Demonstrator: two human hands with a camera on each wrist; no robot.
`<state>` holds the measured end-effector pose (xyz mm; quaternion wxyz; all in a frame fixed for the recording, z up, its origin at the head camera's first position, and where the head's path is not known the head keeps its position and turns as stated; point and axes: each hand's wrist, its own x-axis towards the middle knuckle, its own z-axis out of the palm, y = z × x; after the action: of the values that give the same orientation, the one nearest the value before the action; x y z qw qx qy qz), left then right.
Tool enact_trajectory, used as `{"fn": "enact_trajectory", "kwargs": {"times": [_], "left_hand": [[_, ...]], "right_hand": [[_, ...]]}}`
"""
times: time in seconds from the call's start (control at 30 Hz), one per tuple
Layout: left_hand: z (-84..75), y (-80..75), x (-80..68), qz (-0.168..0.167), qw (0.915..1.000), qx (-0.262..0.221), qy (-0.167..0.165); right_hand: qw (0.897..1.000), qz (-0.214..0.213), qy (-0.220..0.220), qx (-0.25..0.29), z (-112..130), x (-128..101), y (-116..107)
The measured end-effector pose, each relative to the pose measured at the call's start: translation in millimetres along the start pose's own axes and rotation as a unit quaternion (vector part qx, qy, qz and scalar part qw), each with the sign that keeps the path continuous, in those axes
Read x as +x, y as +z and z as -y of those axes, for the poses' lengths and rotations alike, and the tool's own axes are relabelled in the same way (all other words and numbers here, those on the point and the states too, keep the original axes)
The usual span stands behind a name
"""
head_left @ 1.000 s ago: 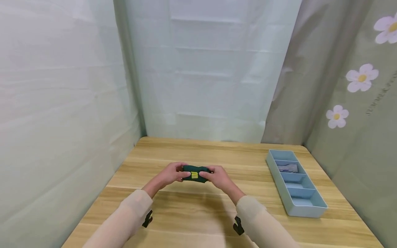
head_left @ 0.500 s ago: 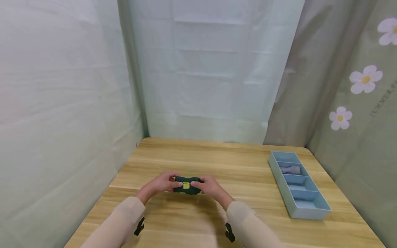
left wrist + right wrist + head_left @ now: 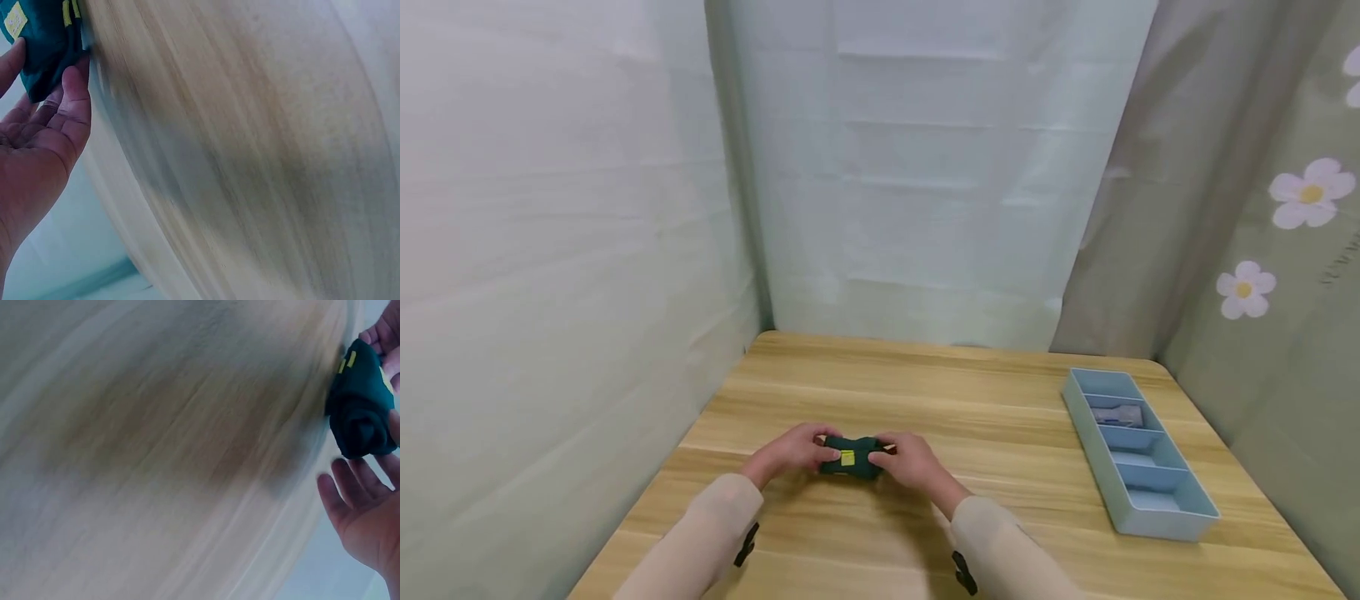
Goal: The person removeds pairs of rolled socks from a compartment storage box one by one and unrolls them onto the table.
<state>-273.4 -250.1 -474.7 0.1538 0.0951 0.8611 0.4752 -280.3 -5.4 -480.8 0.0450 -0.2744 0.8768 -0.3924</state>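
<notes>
A rolled dark green cloth (image 3: 861,468) with a yellow patch lies crosswise between my hands, low over the table or on it; I cannot tell which. My left hand (image 3: 797,450) grips its left end, thumb on the front beside the patch and fingers behind. The right hand (image 3: 913,462) holds the other end between thumb and fingers. In the right wrist view, the green roll (image 3: 361,415) shows its spiral end, with the right hand's lightly bent fingers (image 3: 353,481) around it. The left wrist view shows yellow marks on the cloth (image 3: 50,44).
A light blue divided box (image 3: 1105,483) stands at the right side of the wooden table (image 3: 925,375). One of its rear compartments holds a greyish bundle (image 3: 1117,415). Pale curtains (image 3: 917,208) hang close behind the table and at both sides.
Both hands have brought the green roll down and closer to me. The right thumb has shifted outward, from near the yellow patch toward the roll's right end. The head view has turned slightly left.
</notes>
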Motion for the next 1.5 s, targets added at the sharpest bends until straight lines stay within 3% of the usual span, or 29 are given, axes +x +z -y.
{"fn": "enact_trajectory", "kwargs": {"times": [0.27,0.53,0.73,1.1,1.5], "left_hand": [[-0.1,-3.5,2.0,-0.03,0.9989,0.01,-0.035],[0.6,-4.3,2.0,-0.042,0.9981,0.004,-0.044],[-4.3,-1.5,9.5,-0.042,0.9985,0.001,-0.036],[-7.5,2.8,12.8,-0.047,0.9975,0.039,-0.035],[-4.6,2.7,15.4,-0.056,0.9946,0.081,-0.033]], "right_hand": [[0.994,0.0,-0.054,-0.097,8,2,0],[0.975,0.029,-0.091,-0.199,14,-2,6],[0.975,0.025,-0.093,-0.203,6,-8,3],[0.973,0.022,-0.113,-0.199,6,-18,-1],[0.957,0.024,-0.171,-0.232,14,-25,5]]}}
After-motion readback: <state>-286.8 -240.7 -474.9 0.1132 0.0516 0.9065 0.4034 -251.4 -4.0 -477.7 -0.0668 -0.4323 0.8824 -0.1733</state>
